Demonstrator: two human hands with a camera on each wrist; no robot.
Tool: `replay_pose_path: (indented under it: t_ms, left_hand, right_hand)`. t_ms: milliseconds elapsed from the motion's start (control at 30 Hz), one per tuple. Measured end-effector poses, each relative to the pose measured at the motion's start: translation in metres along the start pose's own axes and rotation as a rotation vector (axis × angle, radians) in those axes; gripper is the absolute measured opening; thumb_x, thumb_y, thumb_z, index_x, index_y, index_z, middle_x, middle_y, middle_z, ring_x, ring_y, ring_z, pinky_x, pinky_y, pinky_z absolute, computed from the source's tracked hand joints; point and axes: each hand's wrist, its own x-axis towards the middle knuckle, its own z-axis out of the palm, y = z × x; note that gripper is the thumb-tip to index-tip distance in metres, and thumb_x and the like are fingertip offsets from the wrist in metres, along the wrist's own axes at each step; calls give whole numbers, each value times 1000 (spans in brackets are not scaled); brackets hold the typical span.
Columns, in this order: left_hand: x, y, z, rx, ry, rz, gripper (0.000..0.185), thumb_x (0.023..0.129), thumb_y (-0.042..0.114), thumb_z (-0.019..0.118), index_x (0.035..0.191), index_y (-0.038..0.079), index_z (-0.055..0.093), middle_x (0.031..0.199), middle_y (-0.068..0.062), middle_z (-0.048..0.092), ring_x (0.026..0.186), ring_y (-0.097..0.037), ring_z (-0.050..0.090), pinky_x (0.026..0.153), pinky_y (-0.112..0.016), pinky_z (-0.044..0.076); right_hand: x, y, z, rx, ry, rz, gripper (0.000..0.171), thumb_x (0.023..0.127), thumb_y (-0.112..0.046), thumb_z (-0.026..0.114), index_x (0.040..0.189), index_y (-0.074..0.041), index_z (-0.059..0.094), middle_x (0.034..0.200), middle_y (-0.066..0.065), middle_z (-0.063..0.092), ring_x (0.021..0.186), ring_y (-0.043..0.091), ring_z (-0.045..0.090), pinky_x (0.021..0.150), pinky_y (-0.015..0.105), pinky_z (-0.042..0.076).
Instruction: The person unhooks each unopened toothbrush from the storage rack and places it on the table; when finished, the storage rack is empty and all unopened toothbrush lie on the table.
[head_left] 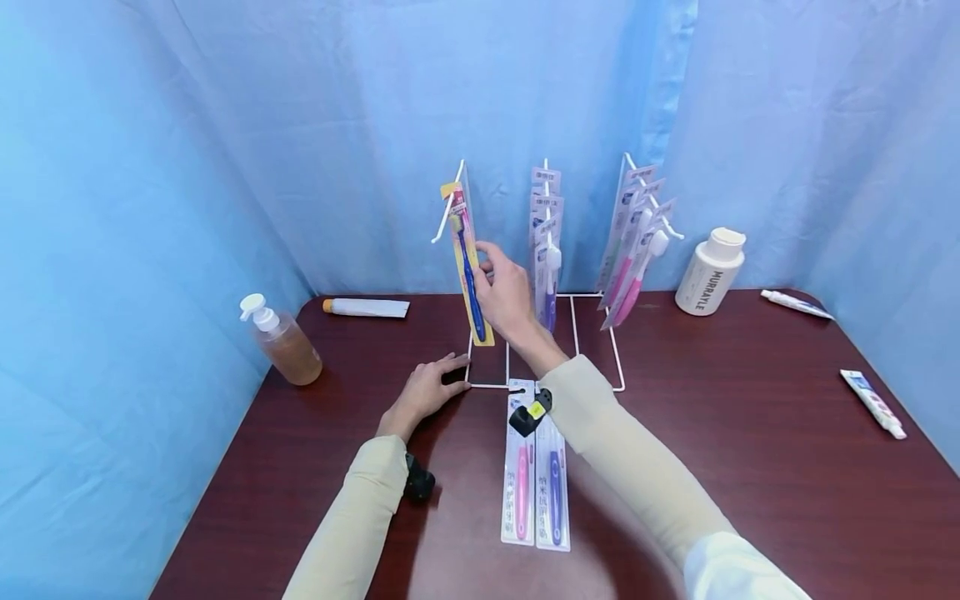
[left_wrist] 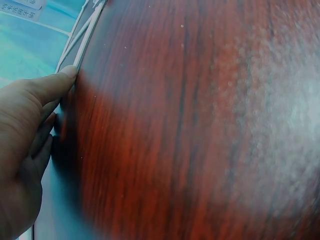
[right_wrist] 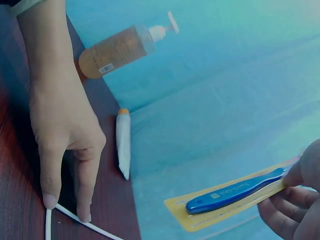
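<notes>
Closest to the lens: two flat carded toothbrush packs, one pink brush (head_left: 521, 483) and one purple brush (head_left: 554, 492), lying side by side on the dark red-brown wooden table (head_left: 750, 467), just under the right forearm in its cream sleeve.

Right hand (head_left: 504, 293) is up at the white wire display rack (head_left: 596, 333), fingers and thumb pinching a yellow-backed carded pack w/ a blue toothbrush (head_left: 468, 271). Pack hangs upright at the rack's left hook, just left of the hand. Right wrist view: fingertips (right_wrist: 295, 177) clamped on the pack's far end, blue handle (right_wrist: 232, 191) plain to see.

Left hand (head_left: 423, 392) is down low, below & left of the right hand, fingers straight, tips pressing the rack's base wire at its front-left corner. Left wrist view confirms it: thumb (left_wrist: 47, 85) against the white wire, palm beside the table. Holds nothing.

Right of the right hand: more carded brushes on the middle hook (head_left: 547, 250), pink ones on the right hook (head_left: 637, 250).

Well left of the left hand: clear pump bottle of amber liquid (head_left: 281, 340), and behind it a white tube w/ orange cap (head_left: 367, 307) lying flat. Far right: white round bottle w/ dark lettering (head_left: 708, 271), a small white tube (head_left: 795, 303), another white tube w/ blue-and-red print (head_left: 872, 402) nr the table edge. Blue curtain (head_left: 225, 125) all round.
</notes>
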Motion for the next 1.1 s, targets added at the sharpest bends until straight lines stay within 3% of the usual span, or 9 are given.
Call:
replay_pose_path:
  t_ms: [233,467,700,1100]
  left_hand:
    - [-1,-1,-2,-12,-12,-29,50,88,32,69,136,25,56,145,-7,47,135,-26,44,109,-46,37]
    - [-2,1,-2,-13,-15,-30,51,89,32,68,137,25,55,146,-9,46,135,-27,44,109,-47,37]
    - [-2,2,-1,-9,-11,-19,51,89,32,68,137,25,55,146,-8,47,135,-28,43,110,-47,35]
    - [-2,2,1,-30,-9,-32,51,89,32,68,138,27,54,146,-7,47,136,-25,42,110,-46,35]
  right_hand:
    - [-18,-13,-16,-55,-50,-2,36,95,-16,54,131,-17,57,94,6,72,73,18,70,64,33,55]
    - [-38,-18,-32,-88,-90,-24,33,96,-19,56,129,-19,60,95,5,73,78,17,72,67,35,56]
    - [-53,-19,-50,-153,-96,-75,32,95,-20,59,127,-21,63,91,2,73,68,14,63,61,32,50]
    - [-62,-24,-66,31,-243,-55,34,94,-22,63,127,-24,63,97,3,72,82,24,70,69,35,57]
